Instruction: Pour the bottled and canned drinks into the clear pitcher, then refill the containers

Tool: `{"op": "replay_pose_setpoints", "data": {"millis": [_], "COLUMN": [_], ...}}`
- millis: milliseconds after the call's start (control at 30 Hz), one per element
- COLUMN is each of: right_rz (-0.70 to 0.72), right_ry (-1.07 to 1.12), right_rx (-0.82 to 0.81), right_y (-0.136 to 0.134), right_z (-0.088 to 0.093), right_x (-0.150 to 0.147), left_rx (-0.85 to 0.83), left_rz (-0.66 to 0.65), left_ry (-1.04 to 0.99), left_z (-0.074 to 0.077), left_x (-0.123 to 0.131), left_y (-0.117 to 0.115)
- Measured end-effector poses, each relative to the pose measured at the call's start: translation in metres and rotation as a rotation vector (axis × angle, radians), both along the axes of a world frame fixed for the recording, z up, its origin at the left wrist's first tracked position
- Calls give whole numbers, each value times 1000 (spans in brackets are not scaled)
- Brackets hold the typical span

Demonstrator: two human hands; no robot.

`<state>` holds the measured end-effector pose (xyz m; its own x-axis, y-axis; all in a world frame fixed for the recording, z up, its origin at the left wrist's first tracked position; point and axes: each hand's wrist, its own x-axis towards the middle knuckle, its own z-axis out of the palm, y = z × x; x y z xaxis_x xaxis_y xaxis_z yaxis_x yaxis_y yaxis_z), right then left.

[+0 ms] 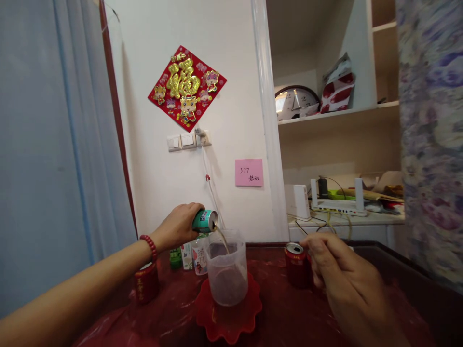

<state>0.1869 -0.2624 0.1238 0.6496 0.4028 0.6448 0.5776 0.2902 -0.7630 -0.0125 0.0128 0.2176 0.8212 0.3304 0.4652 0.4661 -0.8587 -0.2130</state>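
Note:
My left hand (181,221), with a red bead bracelet at the wrist, is closed around a green drink can (205,221). The can is tipped to the right, and a thin brownish stream runs from its opening into a translucent plastic pitcher (227,279). That pitcher stands on a red scalloped plate (228,332). On the right, my right hand (343,279) is curled with its thumb uppermost; what it may hold is hidden. Its fingertips are close beside the rim of an opened red can (295,267); I cannot tell whether they touch.
Another red can (146,284) stands under my left forearm. Behind the pitcher are a pink-labelled bottle (200,255), a small white carton (187,256) and a green container (175,258). Thin plastic covers the dark red table (173,318). A white router (338,205) sits on a shelf.

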Motion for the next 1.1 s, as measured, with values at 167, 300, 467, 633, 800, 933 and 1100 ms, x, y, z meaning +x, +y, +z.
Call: {"op": "replay_pose_setpoints", "data": {"millis": [167, 300, 467, 633, 800, 933, 1100], "right_rz": [-4, -13, -6, 2, 6, 10, 5], "right_ry": [-12, -19, -34, -32, -35, -39, -56], "right_rx": [-11, -30, -42, -58, -60, -62, -54], "right_y": [-1, -1, 0, 1, 2, 2, 2], "right_z": [1, 1, 1, 0, -1, -1, -1], "right_x": [-2, -3, -3, -3, -4, -4, -5], "left_rx": [31, 52, 72, 78, 84, 114, 161], "left_rz": [-2, -13, -22, -31, -27, -31, -45], "left_ry": [12, 16, 11, 21, 30, 35, 48], "left_z": [-1, -1, -2, -1, -1, -1, -2], "left_x": [0, -1, -2, -3, -2, -1, 1], "left_y": [2, 5, 8, 6, 2, 0, -4]}}
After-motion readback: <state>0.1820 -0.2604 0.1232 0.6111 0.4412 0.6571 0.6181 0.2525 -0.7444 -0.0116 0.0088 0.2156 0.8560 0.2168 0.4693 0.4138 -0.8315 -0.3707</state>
